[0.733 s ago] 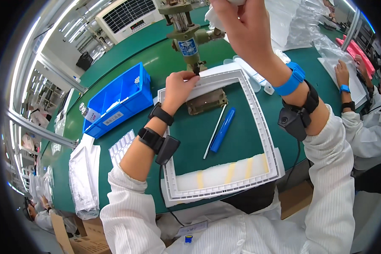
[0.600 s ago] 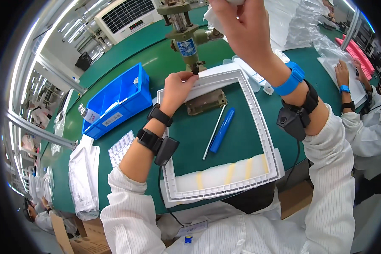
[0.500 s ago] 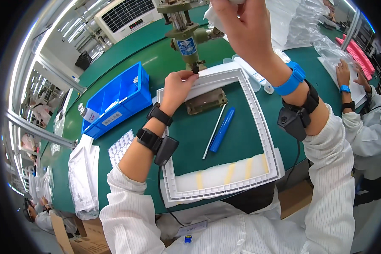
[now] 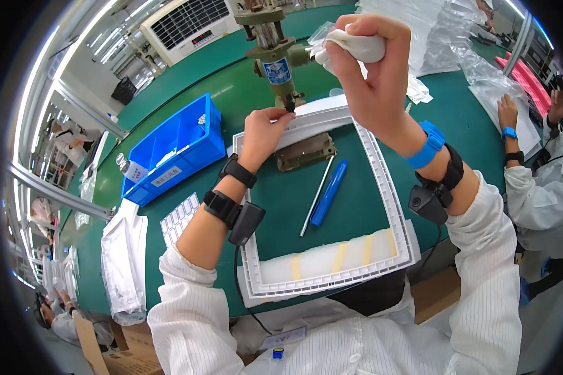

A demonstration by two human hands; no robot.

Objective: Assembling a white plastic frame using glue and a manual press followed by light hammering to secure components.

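Observation:
A green hand press (image 4: 277,65) stands at the far side of the table, its ram pointing down at the far edge of a white rectangular plastic frame (image 4: 385,200). My left hand (image 4: 263,134) is closed in a pinch just below the ram tip, at the frame's far edge; whatever lies between the fingertips is hidden. Higher up, my right hand (image 4: 378,75) wraps around the press's lever handle (image 4: 364,46), which is covered in white wrapping. The frame lies flat around the press base (image 4: 305,152), with white foam (image 4: 319,257) along its near side.
Inside the frame lie a blue marker (image 4: 329,194) and a thin silver rod (image 4: 317,195). A blue divided bin (image 4: 175,150) sits left, near a label sheet (image 4: 180,219) and a bagged white part (image 4: 124,262). Clear plastic wrap (image 4: 444,37) and a co-worker (image 4: 538,169) are at right.
My right hand has come down and toward me with the lever handle, bringing the white wrapping into fuller view. My left hand stays at the ram tip. The frame has barely shifted.

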